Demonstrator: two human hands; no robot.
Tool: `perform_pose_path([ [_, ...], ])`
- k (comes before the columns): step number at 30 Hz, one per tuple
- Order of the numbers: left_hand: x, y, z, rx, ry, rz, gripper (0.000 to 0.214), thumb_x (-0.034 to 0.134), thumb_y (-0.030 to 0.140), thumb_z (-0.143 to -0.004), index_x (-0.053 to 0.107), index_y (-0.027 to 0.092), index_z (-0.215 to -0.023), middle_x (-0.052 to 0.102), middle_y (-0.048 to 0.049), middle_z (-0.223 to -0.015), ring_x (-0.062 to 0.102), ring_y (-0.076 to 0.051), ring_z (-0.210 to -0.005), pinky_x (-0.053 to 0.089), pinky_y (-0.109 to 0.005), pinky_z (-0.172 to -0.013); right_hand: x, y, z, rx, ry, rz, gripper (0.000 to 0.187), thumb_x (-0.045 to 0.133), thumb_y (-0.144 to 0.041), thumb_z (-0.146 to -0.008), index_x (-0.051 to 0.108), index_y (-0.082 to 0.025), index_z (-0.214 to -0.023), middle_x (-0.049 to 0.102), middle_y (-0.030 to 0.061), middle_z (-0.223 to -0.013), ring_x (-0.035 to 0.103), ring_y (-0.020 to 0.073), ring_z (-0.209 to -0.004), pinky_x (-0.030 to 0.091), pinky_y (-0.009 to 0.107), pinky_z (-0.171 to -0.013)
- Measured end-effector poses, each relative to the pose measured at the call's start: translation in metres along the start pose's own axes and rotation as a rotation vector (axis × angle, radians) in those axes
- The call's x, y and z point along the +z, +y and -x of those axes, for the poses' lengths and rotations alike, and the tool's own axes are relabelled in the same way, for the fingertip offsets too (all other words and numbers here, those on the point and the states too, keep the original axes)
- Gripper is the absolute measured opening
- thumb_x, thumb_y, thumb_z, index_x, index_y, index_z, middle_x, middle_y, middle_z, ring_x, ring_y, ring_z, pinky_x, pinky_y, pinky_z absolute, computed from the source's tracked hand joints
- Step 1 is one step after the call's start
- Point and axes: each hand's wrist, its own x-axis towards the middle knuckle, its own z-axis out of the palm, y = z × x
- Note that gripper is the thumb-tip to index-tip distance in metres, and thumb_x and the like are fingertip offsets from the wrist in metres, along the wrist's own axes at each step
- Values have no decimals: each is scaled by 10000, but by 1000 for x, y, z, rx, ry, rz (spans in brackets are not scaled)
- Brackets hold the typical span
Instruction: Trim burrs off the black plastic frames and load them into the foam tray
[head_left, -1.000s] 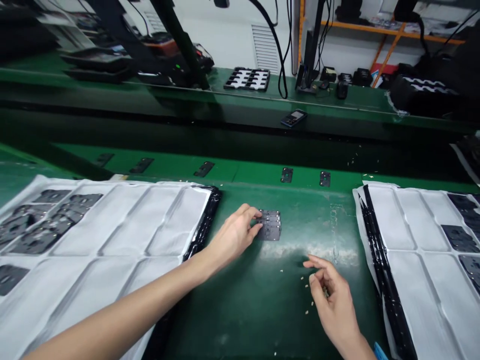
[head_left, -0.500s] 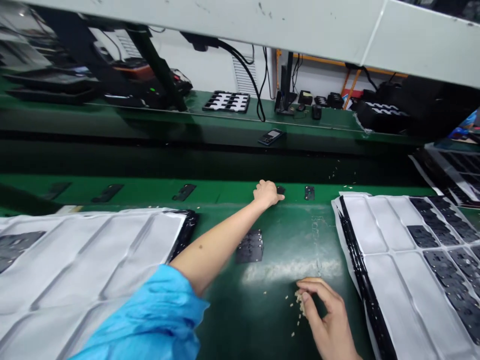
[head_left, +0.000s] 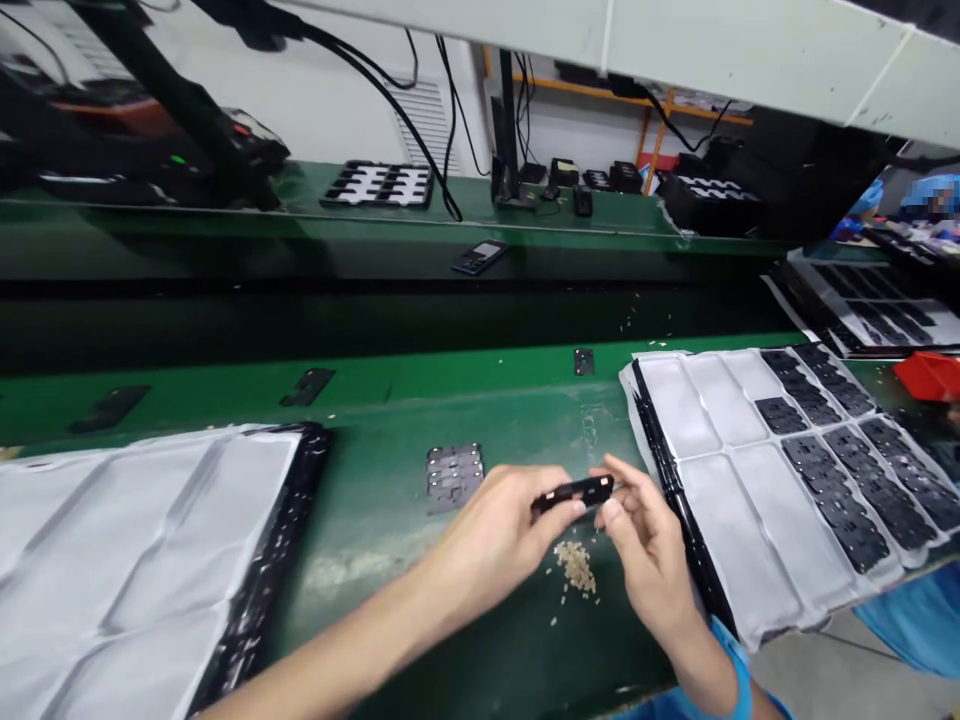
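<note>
Left hand has returned holding a part; right hand, grip I can't tell, has left the grains to join it.

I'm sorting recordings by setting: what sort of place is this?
Probably a parts assembly workshop: a long green-topped workbench, a white tray with flat black parts in some rectangular cells, and a loose heap of tiny beige pieces suggest it.

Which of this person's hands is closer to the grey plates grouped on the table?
Left. The left hand is just right of the grey plates; the right hand is farther right, beyond it.
</note>
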Motion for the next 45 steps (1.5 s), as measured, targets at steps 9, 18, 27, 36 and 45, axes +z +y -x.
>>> perform_pose_path([
  [9,32,7,39,43,107,24,243,410,255,-1030,387,250,-788,448,65,-645,404,-141,-530,276,-257,-545,2,-7,13,12,-149,-209,257,572,-363,-1062,758,-189,-1025,644,19,-847,418,70,-519,334,213,-459],
  [18,39,3,43,49,99,38,235,397,233,-1041,352,263,-812,419,79,-637,406,-143,-523,270,-254,-536,7,-6,8,-59,-127,-205,232,572,-307,-1048,738,-204,-923,689,51,-864,651,173,-763,462,239,-563],
  [27,41,-3,47,34,97,86,235,402,229,-1030,351,262,-803,415,80,-621,399,-143,-516,269,-261,-530,9,-9,8,-67,-146,-167,258,550,-306,-1038,717,-192,-878,692,57,-843,685,198,-794,493,263,-593],
  [36,36,-5,51,-86,-17,100,256,411,336,-1044,383,259,-801,457,63,-642,454,-166,-575,297,-274,-573,11,-10,10,-52,-156,-117,279,548,-320,-1028,727,-183,-863,692,66,-850,594,143,-611,395,236,-469],
  [45,21,-5,56,-138,-111,225,255,371,401,-1050,447,247,-862,571,16,-795,540,-188,-727,392,-282,-651,5,-10,12,-3,-257,-202,266,562,-345,-1055,745,-174,-963,658,49,-922,412,32,-432,315,199,-396],
])
